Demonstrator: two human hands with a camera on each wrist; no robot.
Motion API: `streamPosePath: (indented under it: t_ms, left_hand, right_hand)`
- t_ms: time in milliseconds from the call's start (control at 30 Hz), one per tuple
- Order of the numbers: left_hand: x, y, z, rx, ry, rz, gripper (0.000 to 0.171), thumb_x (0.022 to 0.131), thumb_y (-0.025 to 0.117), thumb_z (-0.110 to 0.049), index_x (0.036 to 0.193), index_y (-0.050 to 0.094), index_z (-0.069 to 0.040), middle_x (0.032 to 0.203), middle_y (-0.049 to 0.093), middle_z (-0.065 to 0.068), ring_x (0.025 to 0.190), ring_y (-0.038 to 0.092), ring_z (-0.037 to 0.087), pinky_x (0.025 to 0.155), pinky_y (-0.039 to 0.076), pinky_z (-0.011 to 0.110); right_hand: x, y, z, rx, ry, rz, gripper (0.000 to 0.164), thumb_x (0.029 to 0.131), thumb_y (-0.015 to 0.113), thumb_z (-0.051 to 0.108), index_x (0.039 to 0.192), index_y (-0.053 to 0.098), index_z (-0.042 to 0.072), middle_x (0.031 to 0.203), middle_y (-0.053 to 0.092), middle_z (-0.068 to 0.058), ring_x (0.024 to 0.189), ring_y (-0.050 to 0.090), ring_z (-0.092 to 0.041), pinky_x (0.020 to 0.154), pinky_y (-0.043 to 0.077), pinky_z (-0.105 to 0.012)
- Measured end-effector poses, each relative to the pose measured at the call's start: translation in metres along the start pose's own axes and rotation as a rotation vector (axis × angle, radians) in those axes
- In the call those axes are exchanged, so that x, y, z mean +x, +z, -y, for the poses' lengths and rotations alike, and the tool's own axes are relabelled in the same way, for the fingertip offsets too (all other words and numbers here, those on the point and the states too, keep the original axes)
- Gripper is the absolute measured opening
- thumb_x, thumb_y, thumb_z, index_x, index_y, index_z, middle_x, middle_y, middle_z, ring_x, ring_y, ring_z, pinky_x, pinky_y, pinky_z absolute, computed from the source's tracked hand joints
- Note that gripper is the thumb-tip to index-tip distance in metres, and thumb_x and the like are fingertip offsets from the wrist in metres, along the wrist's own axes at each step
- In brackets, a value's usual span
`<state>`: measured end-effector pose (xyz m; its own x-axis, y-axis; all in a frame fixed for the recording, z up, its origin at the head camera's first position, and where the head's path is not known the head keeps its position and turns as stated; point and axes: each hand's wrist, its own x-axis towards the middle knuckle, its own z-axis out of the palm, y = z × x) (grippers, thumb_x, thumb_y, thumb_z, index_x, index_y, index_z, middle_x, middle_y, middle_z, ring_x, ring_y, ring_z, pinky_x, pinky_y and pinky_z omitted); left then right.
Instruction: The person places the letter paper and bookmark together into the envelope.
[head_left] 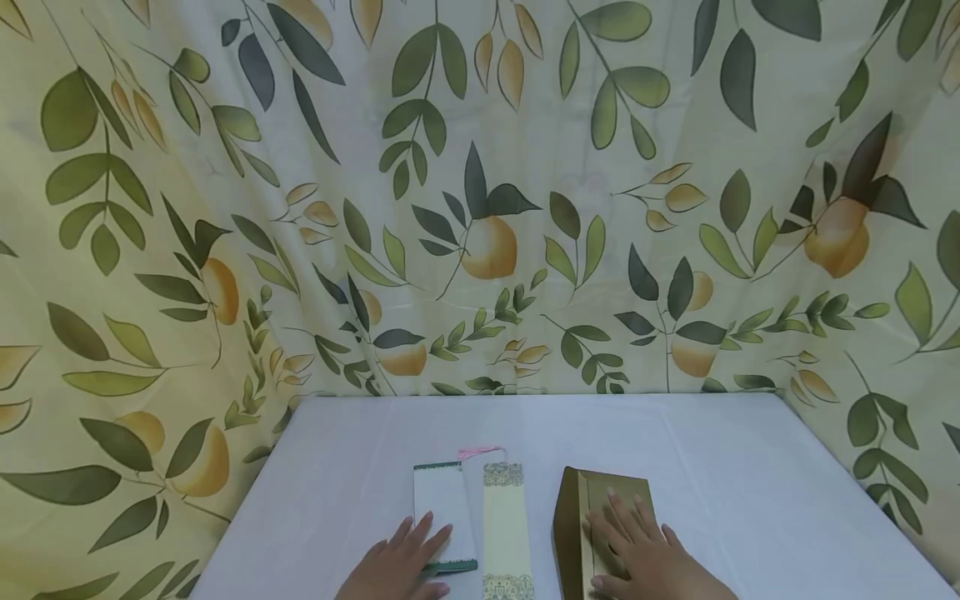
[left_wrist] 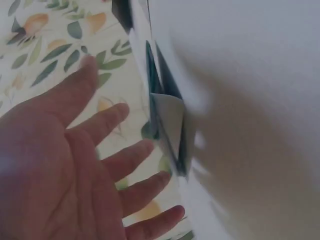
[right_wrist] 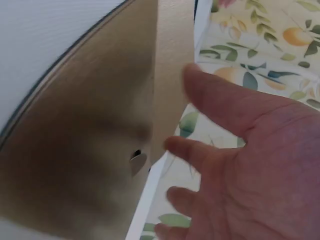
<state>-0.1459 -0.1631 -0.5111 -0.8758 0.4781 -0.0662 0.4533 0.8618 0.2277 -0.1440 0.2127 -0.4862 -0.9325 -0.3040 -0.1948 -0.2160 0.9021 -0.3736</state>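
Note:
In the head view, my left hand [head_left: 396, 563] is over the lower part of a white folded card [head_left: 439, 492] with dark green borders, fingers spread. The left wrist view has the hand's straight fingers beside the card's raised green-edged folds [left_wrist: 170, 120]. To the right, my right hand [head_left: 643, 557] is over a gold envelope [head_left: 596, 485], whose flap [head_left: 567, 533] stands up along its left side. That hand's fingers are extended too; in the right wrist view they reach toward the envelope's gold paper [right_wrist: 100, 95]. Whether either hand touches is hard to tell.
Between the two hands lies a cream bookmark [head_left: 506, 521] with patterned ends and a pink tassel [head_left: 480, 452]. Everything rests on a white-covered table [head_left: 360, 450]. A leaf-and-fruit print curtain [head_left: 487, 333] hangs behind the table and along its sides.

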Motion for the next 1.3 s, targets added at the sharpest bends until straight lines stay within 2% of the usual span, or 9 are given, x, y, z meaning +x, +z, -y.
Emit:
streamPosePath:
  t_ms: [133,233,367,467,633,767,867,1000,1300]
  left_hand:
    - [0.015,-0.004,-0.001,-0.073,-0.033,0.054,0.068,0.087,0.036,-0.070,0.146,0.034,-0.035,0.149,0.034,0.003,0.129,0.038,0.037,0.087,0.041,0.058]
    - [0.025,-0.004,-0.003,-0.123,-0.110,0.072,0.069,0.084,0.042,-0.069,0.145,0.036,-0.036,0.150,0.033,0.005,0.128,0.039,0.039,0.088,0.037,0.063]
    - [0.036,-0.002,-0.003,-0.123,-0.180,0.026,0.069,0.084,0.047,-0.067,0.145,0.037,-0.035,0.151,0.031,0.004,0.130,0.037,0.035,0.092,0.031,0.066]
    - [0.040,0.000,0.002,-0.160,-0.181,-0.037,0.067,0.087,0.049,-0.063,0.146,0.035,-0.033,0.153,0.027,0.002,0.132,0.035,0.030,0.094,0.030,0.065]
    - [0.040,0.002,0.015,-0.353,-0.223,-0.111,0.067,0.089,0.052,-0.057,0.147,0.034,-0.028,0.155,0.017,0.007,0.135,0.028,0.034,0.095,0.029,0.064]
    - [0.039,0.003,0.018,-0.558,-0.296,-0.089,0.072,0.087,0.054,-0.058,0.148,0.031,-0.027,0.156,0.010,0.012,0.138,0.015,0.037,0.096,0.021,0.069]
    - [0.038,0.004,0.018,-0.642,-0.325,-0.069,0.074,0.086,0.056,-0.059,0.148,0.031,-0.026,0.154,0.016,0.013,0.137,0.014,0.038,0.094,0.019,0.071]
    - [0.039,0.008,0.017,-0.643,-0.358,-0.076,0.073,0.084,0.058,-0.059,0.146,0.036,-0.026,0.150,0.027,0.012,0.133,0.021,0.036,0.092,0.024,0.070]
    - [0.047,0.012,0.016,-0.636,-0.386,-0.106,0.071,0.083,0.060,-0.059,0.143,0.040,-0.027,0.151,0.025,0.012,0.132,0.020,0.037,0.089,0.024,0.072]
  right_hand:
    - [0.002,-0.002,0.006,0.027,0.060,0.031,0.085,0.077,0.062,0.062,0.145,0.039,0.017,0.153,0.017,-0.019,0.134,0.006,-0.053,0.093,0.013,-0.074]
    - [0.005,-0.001,0.010,0.044,0.083,0.048,0.084,0.076,0.065,0.061,0.144,0.041,0.017,0.152,0.019,-0.020,0.133,0.009,-0.054,0.093,0.016,-0.073]
    - [0.009,-0.001,0.010,0.044,0.081,0.074,0.084,0.076,0.064,0.062,0.144,0.041,0.017,0.153,0.018,-0.020,0.134,0.010,-0.053,0.094,0.018,-0.072]
    - [0.011,-0.002,0.007,0.042,0.069,0.082,0.083,0.078,0.063,0.061,0.144,0.040,0.016,0.153,0.016,-0.020,0.135,0.009,-0.052,0.095,0.018,-0.071]
    - [0.013,0.004,0.005,0.033,0.021,0.066,0.084,0.079,0.063,0.060,0.145,0.038,0.015,0.153,0.016,-0.021,0.134,0.010,-0.053,0.094,0.021,-0.070]
    - [0.014,0.009,0.004,0.027,0.008,0.062,0.085,0.078,0.063,0.059,0.145,0.038,0.015,0.153,0.016,-0.021,0.133,0.012,-0.054,0.092,0.023,-0.071]
    - [0.014,0.011,0.004,0.011,0.027,0.058,0.088,0.075,0.063,0.062,0.145,0.038,0.015,0.153,0.016,-0.021,0.133,0.013,-0.054,0.091,0.023,-0.072]
    - [0.014,0.015,0.004,0.006,0.064,0.041,0.092,0.072,0.061,0.067,0.145,0.037,0.016,0.153,0.017,-0.020,0.132,0.014,-0.054,0.088,0.024,-0.074]
    - [0.021,0.015,0.003,0.011,0.135,0.045,0.092,0.071,0.064,0.067,0.145,0.037,0.020,0.153,0.016,-0.019,0.132,0.012,-0.055,0.086,0.019,-0.077]
